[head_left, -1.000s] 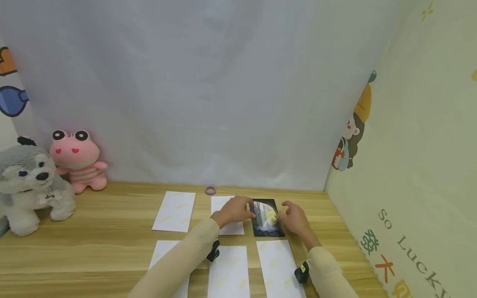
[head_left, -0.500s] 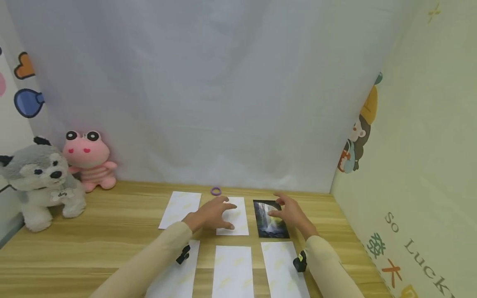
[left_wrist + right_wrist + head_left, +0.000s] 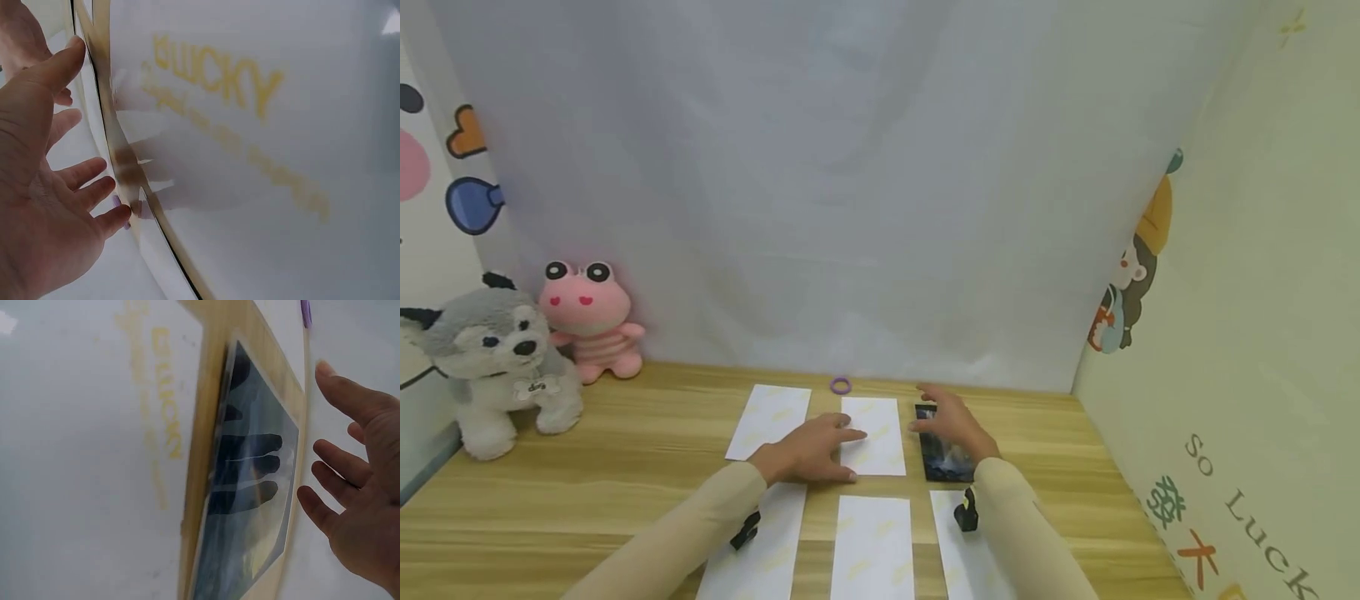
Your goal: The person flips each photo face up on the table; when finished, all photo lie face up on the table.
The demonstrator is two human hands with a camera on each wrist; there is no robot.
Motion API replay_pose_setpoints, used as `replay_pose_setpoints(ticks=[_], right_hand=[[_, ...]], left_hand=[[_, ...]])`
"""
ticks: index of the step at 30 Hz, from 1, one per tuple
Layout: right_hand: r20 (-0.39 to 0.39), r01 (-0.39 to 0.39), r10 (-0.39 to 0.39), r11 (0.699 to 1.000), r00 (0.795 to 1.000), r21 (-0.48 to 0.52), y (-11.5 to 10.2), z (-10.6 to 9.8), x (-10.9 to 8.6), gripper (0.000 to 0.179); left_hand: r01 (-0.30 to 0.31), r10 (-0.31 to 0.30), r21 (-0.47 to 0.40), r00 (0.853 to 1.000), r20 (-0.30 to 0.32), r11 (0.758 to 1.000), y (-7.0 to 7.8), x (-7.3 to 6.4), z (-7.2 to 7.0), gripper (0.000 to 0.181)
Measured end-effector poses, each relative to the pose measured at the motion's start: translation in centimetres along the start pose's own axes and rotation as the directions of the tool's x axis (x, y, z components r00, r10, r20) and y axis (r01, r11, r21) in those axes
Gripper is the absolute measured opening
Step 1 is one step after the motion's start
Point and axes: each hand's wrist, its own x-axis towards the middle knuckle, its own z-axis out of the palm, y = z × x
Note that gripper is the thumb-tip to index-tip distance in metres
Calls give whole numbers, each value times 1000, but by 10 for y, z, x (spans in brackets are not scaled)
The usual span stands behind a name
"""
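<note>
My left hand (image 3: 811, 450) hovers with fingers spread over the left edge of the white back-middle photo print (image 3: 883, 442), which lies face down with faint yellow lettering. Its palm and parted fingers (image 3: 94, 172) hold nothing in the left wrist view. My right hand (image 3: 953, 423) is over the dark waterfall photo (image 3: 942, 467), which lies face up at the right of the back row and is partly covered by hand and wrist. In the right wrist view its fingers (image 3: 340, 462) are apart, reflected in the photo's glossy surface.
Other face-down prints lie at the back left (image 3: 771, 417), front left (image 3: 778, 542), front middle (image 3: 872, 546) and front right (image 3: 955, 546). A purple ring (image 3: 841, 386) sits behind them. A plush dog (image 3: 501, 367) and pink plush frog (image 3: 591, 317) stand left on the wooden table (image 3: 647, 450).
My hands have come away from the waterfall photo's sides. The left moved left over the back-middle print; the right moved left across the waterfall photo. The head view turned slightly left.
</note>
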Motion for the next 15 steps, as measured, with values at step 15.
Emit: replay_pose_setpoints(ticks=[15], right_hand=[[-32,60,-68,976,997,-208,-17,33,28,68]], left_hand=[[-31,35,59,998,-56,998,9,-5,-3,51]])
